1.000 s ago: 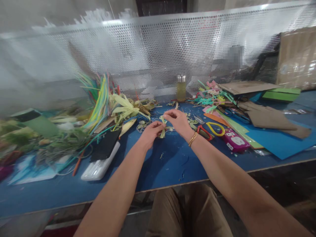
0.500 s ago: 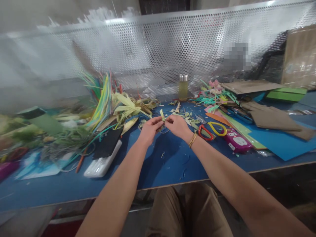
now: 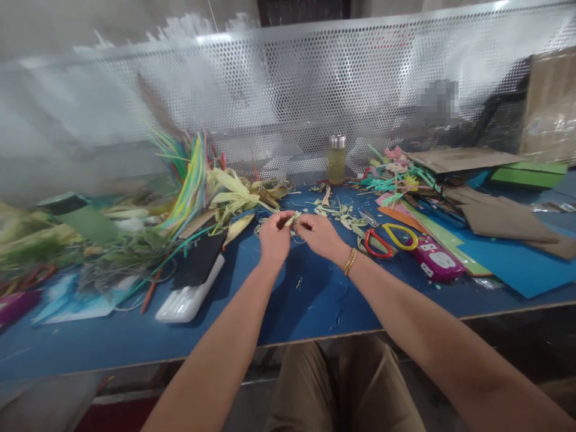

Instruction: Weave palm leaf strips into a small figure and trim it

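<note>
A small pale green piece of corn husk (image 3: 291,220) is pinched between my two hands above the blue table. My left hand (image 3: 275,237) grips it with thumb and fingers from the left, its back turned upward. Close against it on the right, my right hand (image 3: 320,234) pinches the same piece; its fingertips are partly hidden. A gold bracelet (image 3: 350,261) circles my right wrist. Pale husk scraps (image 3: 335,210) lie just beyond my hands. Red-handled scissors (image 3: 378,254) and yellow-handled scissors (image 3: 414,245) rest right of my right hand.
A pile of dried husks (image 3: 231,191) and colourful stems (image 3: 191,174) stands at the left. A black phone (image 3: 198,264) lies over a white case (image 3: 182,309). A bottle (image 3: 336,162) stands at the back. Cardboard (image 3: 504,222), blue paper (image 3: 513,270) and a purple box (image 3: 443,261) lie right.
The husk piece stood upright above my fingers and now lies lower, tilted between them. My left hand has turned and its fingers have curled in more. The view has shifted slightly.
</note>
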### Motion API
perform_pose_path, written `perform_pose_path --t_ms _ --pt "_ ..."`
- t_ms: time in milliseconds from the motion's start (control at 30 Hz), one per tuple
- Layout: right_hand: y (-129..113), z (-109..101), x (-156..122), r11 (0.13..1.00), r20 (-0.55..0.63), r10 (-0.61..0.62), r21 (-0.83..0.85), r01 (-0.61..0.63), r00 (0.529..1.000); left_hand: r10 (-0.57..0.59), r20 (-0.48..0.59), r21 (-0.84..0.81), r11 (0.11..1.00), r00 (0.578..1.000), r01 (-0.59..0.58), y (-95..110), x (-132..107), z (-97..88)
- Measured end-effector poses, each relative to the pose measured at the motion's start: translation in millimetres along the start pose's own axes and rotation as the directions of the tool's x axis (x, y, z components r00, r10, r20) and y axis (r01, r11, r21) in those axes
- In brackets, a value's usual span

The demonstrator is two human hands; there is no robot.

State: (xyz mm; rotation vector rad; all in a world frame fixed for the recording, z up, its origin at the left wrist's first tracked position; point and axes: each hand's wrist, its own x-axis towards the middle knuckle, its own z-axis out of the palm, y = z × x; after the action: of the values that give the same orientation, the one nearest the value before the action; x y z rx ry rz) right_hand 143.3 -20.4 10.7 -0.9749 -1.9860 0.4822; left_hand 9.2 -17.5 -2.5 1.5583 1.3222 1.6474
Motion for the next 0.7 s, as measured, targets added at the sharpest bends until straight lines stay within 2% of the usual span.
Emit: perform_pose_path --t_ms 100,200,300,367,433,567,700 --pt "-1 3 0 0.998 0.006 -0.043 0.049 0.042 0.999 -0.031 -0.021 -0.032 0.999 0.999 0.031 1 0 -1.5" --pt "1 0 0 0.996 0.047 -0.027 0.085 0.023 0.999 -0.060 0.042 -0.129 0.989 0.997 0.065 -1 3 -3.6" --pt "8 -8 2 0.983 -0.027 0.142 0.121 -0.138 0.989 -0.095 0.090 -0.245 0.963 0.991 0.115 -2 6 -4.9" --pt "13 -12 4 0.948 -0.141 0.280 0.196 -0.250 0.950 -0.116 0.110 -0.291 0.946 0.987 0.144 0 7 -5.2" --pt "16 -14 6 0.910 -0.166 0.338 0.308 -0.277 0.927 -0.115 0.152 -0.308 0.938 0.982 0.158 2 6 -5.3" --pt "18 -11 8 0.895 -0.117 0.245 0.410 -0.178 0.962 -0.122 0.246 -0.320 0.926 0.962 0.199 6 4 -5.9" --pt "18 -9 7 0.944 -0.153 0.166 0.312 -0.112 0.974 -0.134 0.318 -0.335 0.910 0.939 0.244 8 2 -7.3"
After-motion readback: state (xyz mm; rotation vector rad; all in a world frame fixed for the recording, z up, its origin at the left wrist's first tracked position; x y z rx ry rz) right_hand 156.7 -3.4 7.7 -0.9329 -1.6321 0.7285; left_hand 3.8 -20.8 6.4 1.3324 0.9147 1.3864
